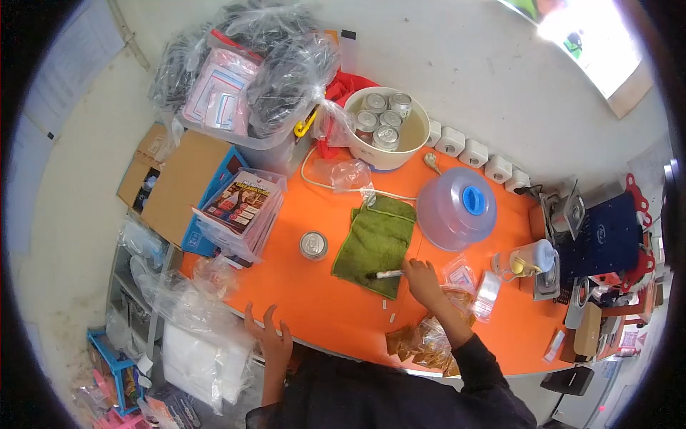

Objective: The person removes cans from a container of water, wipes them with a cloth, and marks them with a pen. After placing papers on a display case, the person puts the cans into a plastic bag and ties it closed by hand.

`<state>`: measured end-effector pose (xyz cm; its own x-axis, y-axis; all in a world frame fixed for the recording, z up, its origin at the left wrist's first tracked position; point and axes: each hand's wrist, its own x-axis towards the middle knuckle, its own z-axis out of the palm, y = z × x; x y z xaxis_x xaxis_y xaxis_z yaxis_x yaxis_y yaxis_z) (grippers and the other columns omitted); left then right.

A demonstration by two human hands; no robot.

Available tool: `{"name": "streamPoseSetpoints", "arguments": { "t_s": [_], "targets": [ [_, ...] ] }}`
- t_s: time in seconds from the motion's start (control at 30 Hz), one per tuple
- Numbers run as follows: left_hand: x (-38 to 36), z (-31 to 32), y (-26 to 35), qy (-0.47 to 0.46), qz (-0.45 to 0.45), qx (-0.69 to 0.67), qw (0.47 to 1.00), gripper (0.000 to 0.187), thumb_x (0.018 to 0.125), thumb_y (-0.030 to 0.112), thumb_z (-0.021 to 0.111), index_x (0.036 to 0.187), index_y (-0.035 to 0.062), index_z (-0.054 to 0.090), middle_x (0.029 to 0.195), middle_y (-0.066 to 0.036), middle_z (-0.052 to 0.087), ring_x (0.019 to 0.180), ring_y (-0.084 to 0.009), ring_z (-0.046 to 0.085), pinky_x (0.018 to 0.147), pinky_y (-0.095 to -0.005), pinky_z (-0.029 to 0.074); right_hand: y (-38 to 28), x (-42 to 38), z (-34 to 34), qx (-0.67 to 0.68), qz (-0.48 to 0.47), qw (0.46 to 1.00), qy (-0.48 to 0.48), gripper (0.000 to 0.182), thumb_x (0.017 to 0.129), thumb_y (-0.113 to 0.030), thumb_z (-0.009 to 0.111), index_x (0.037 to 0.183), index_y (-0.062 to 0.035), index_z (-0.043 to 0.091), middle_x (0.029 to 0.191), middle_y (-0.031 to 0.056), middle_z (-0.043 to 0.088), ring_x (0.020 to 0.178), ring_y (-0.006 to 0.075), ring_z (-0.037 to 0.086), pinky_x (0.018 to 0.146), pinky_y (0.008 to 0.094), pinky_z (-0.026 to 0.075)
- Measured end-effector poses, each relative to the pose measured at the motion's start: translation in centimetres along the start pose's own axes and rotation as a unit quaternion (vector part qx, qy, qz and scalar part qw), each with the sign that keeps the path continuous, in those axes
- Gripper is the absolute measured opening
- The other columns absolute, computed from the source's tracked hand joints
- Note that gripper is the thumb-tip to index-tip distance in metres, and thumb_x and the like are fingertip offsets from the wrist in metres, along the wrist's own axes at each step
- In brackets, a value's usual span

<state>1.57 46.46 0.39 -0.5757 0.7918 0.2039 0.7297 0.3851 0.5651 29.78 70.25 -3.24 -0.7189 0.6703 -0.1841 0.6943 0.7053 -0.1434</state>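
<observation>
On green towel (374,243), marker (389,274) in right hand (421,280)

I'm at an orange table (336,300) against a pale wall (471,64); bright daylight floods a window (593,43) upper right.

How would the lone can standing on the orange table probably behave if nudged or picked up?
The can stands upright on its flat base, so a light push would likely slide it. Tipped over, its round body would probably roll. The smooth metal may feel slippery; its weight cannot be judged.
</observation>
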Motion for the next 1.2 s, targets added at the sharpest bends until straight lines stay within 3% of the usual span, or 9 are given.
{"name": "streamPoseSetpoints", "arguments": {
  "t_s": [0.17,0.33,0.4,0.5,0.73,0.83,0.97,1.03,1.2],
  "targets": [
    [-1.6,-0.3,-2.7,0.024,-0.028,0.02,0.999,0.039,0.079,0.004,0.054,0.118,0.0036,0.051,0.141,-0.028,0.017,0.129,-0.0432,0.021,0.099,-0.0479,0.031,-0.2,3.6,-1.6,0.145,0.163,0.975,0.045,0.028,0.074,-0.001,0.055,0.102,-0.0026,0.053,0.107,0.0189,0.053,0.101,0.0332,0.055,0.085,0.0452,0.044],
    [-1.8,-1.7,-2.0,0.041,-0.085,0.027,0.995,0.039,0.081,0.001,0.051,0.119,0.0038,0.05,0.142,-0.027,0.015,0.129,-0.042,0.021,0.09,-0.0385,0.043,2.1,18.6,-12.0,0.13,0.144,0.882,0.429,0.043,0.078,-0.03,0.067,0.106,0.0012,0.055,0.103,0.0208,0.056,0.099,0.0365,0.054,0.082,0.0429,0.043],
    [-2.4,-2.0,-2.2,0.049,-0.114,0.044,0.991,0.039,0.081,0.0,0.05,0.12,0.0038,0.05,0.143,-0.025,0.013,0.13,-0.0405,0.021,0.09,-0.0389,0.043,2.8,23.0,-14.3,0.038,0.288,0.905,0.309,0.062,0.069,-0.05,0.069,0.104,0.0015,0.062,0.111,0.0196,0.059,0.104,0.0339,0.056,0.085,0.0409,0.044],
    [-3.3,-2.3,-2.4,0.047,-0.112,0.124,0.985,0.039,0.081,-0.001,0.049,0.12,0.0036,0.049,0.144,-0.024,0.011,0.129,-0.0401,0.021,0.089,-0.039,0.043,3.9,26.3,-15.1,0.022,0.302,0.939,0.163,0.077,0.058,-0.067,0.066,0.095,0.0004,0.067,0.107,0.0219,0.062,0.1,0.0332,0.06,0.083,0.0403,0.046],
    [-2.5,-3.1,-1.9,0.039,-0.154,0.069,0.985,0.037,0.083,0.001,0.049,0.12,0.0029,0.048,0.144,-0.025,0.011,0.128,-0.041,0.02,0.095,-0.0437,0.036,5.7,26.3,-18.1,0.044,0.257,0.96,0.101,0.074,0.057,-0.064,0.068,0.09,0.0025,0.068,0.096,0.0208,0.066,0.09,0.0336,0.064,0.077,0.0426,0.049],
    [-2.1,-3.3,-1.8,0.042,-0.177,0.006,0.983,0.036,0.083,0.001,0.049,0.119,0.0025,0.048,0.144,-0.024,0.01,0.129,-0.0407,0.019,0.097,-0.0443,0.034,8.1,25.4,-18.9,0.15,0.221,0.944,0.191,0.07,0.059,-0.058,0.07,0.091,0.0044,0.067,0.09,0.0204,0.067,0.085,0.032,0.065,0.075,0.0389,0.049],
    [-1.9,-2.9,-2.2,0.03,-0.147,0.041,0.988,0.036,0.083,0.001,0.05,0.119,0.0025,0.048,0.144,-0.023,0.01,0.129,-0.0399,0.019,0.101,-0.0452,0.03,10.7,25.7,-19.5,0.345,0.17,0.866,0.321,0.061,0.066,-0.049,0.069,0.095,0.0044,0.063,0.083,0.0145,0.064,0.075,0.0215,0.062,0.069,0.0332,0.047],
    [-2.0,-3.0,-2.0,0.029,-0.154,0.008,0.988,0.036,0.083,0.002,0.05,0.119,0.0025,0.048,0.144,-0.023,0.011,0.13,-0.0397,0.019,0.103,-0.0463,0.027,10.6,26.0,-19.7,0.555,0.229,0.709,0.37,0.055,0.071,-0.049,0.067,0.099,-0.0028,0.06,0.083,0.0088,0.061,0.073,0.0176,0.059,0.064,0.0314,0.046],
    [-2.0,-2.9,-2.6,0.036,-0.145,0.031,0.988,0.035,0.085,0.005,0.05,0.12,0.003,0.049,0.144,-0.023,0.014,0.13,-0.0401,0.019,0.104,-0.051,0.023,11.4,28.4,-19.2,0.769,0.211,0.507,0.328,0.049,0.078,-0.054,0.057,0.1,-0.0099,0.055,0.083,0.0047,0.059,0.074,0.0159,0.056,0.061,0.0304,0.045]
  ]
}}
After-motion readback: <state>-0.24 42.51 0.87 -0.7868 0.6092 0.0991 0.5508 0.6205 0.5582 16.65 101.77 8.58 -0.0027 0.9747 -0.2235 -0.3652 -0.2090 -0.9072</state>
